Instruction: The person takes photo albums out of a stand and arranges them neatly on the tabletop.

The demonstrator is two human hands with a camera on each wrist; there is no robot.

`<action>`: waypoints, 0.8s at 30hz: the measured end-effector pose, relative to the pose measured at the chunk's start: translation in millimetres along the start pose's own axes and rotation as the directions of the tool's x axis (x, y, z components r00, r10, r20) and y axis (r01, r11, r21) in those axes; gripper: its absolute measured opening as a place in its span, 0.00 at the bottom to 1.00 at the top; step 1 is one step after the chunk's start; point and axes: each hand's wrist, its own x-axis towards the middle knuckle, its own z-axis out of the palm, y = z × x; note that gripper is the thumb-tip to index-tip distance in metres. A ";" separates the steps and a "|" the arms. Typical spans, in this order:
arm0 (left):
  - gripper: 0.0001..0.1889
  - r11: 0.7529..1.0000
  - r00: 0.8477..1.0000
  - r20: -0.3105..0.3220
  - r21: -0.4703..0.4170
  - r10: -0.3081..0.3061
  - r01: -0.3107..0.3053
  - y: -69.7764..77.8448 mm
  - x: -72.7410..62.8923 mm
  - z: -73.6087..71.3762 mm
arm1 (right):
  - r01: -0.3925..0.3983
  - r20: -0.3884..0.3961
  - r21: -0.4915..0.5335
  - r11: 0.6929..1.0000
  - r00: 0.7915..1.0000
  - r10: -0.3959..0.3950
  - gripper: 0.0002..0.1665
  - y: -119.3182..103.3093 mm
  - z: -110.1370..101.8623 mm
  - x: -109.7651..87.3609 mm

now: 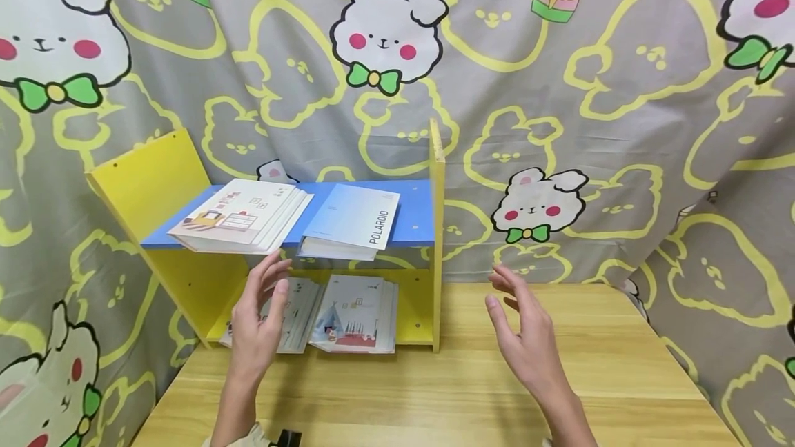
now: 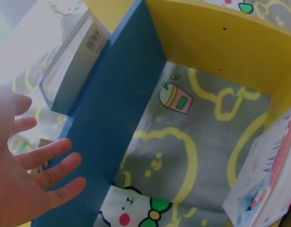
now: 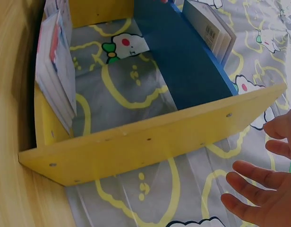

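Has the white book (image 1: 242, 209) and the blue book (image 1: 348, 216) side by side on the blue shelf board (image 1: 414, 211). Holds the left hand (image 1: 257, 312) near them, loosely spread, gripping nothing; holds the right hand (image 1: 524, 333) likewise, apart from the yellow side panel (image 1: 437, 240).

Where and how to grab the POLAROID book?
Front end of the POLAROID book, approached from the front: thumb on the cover, fingers underneath. It lies cover up with that end jutting past the edge of the blue shelf; the left wrist view shows its barcode exposed underneath, so a pinch there should work.
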 end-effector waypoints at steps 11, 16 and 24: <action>0.27 0.999 1.000 -0.001 -0.045 -0.015 0.015 0.7 3.3 0.7 | -0.033 0.026 0.076 0.997 0.999 0.031 0.27 -7.5 14.5 -5.6; 0.26 0.999 1.000 -0.019 -0.038 -0.004 0.004 2.2 5.3 -0.2 | -0.057 0.039 0.112 0.992 0.998 0.053 0.27 -12.9 21.3 -3.4; 0.24 0.999 0.999 -0.023 -0.034 0.023 -0.023 7.1 13.3 0.2 | -0.087 0.032 0.195 0.977 0.996 0.083 0.27 -22.5 27.3 3.5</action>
